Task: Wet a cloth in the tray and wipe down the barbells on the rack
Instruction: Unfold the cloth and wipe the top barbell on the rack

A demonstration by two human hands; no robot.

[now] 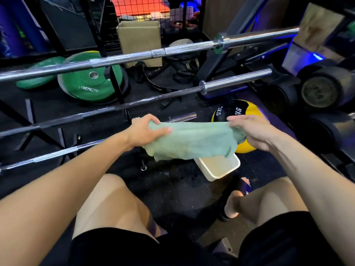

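A light green cloth (pixel 194 140) hangs stretched between both hands above the floor. My left hand (pixel 146 131) grips its left end and my right hand (pixel 251 131) grips its right end. Just below the cloth, a white tray (pixel 221 169) stands on the black floor, partly hidden by the cloth. Three barbells lie across the rack in front: a chrome upper barbell (pixel 134 56), a dark middle barbell (pixel 99 114) with a chrome sleeve, and a lower barbell (pixel 53 155) at the left.
Green weight plates (pixel 90 83) lean behind the rack. A yellow and black medicine ball (pixel 236 114) sits behind the tray. A cardboard box (pixel 140 39) stands further back, dumbbells (pixel 322 89) at the right. My knees and a sandalled foot (pixel 238 194) are below.
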